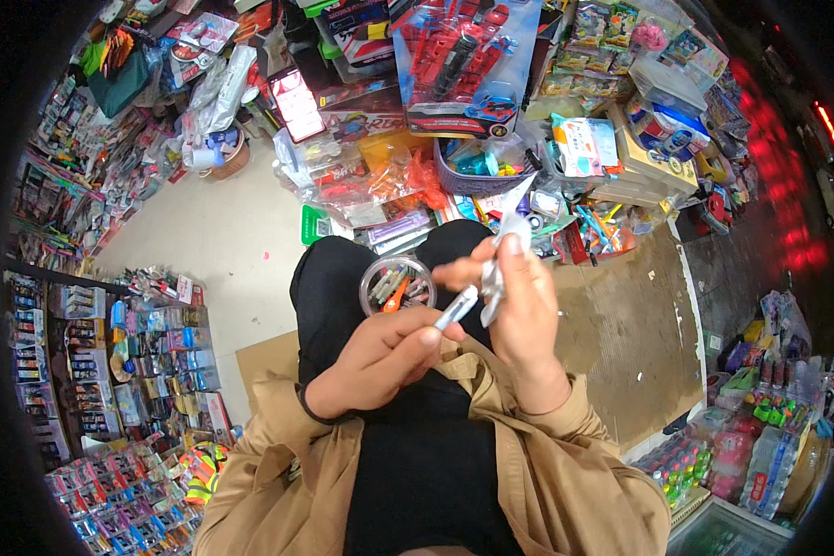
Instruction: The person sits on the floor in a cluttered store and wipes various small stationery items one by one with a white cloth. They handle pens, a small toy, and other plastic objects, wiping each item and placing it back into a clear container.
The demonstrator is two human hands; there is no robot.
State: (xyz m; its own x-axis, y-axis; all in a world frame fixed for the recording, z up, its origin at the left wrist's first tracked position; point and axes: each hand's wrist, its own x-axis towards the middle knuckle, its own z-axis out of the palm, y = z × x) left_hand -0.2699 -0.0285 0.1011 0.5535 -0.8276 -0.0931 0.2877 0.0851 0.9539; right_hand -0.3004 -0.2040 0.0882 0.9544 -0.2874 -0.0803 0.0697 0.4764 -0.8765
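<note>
My left hand (382,354) grips a slim pale pen-like item (456,308) between thumb and fingers, its clear or white end pointing up to the right. Just right of it, my right hand (525,299) pinches a crumpled white tissue or wipe (511,233) whose loose tip sticks up. Between my thighs stands a round clear plastic tub (363,286) holding several short sticks, perhaps crayons or chalks, and an orange tool (396,295) whose kind I cannot tell.
Piled goods lie ahead: a purple plastic basket (459,182), a boxed red toy (459,69), a lit phone (297,104) and a green-and-white box (314,224). Racks of packaged goods (160,361) stand left. Flattened cardboard (618,347) covers floor at the right, near bottled drinks (681,472).
</note>
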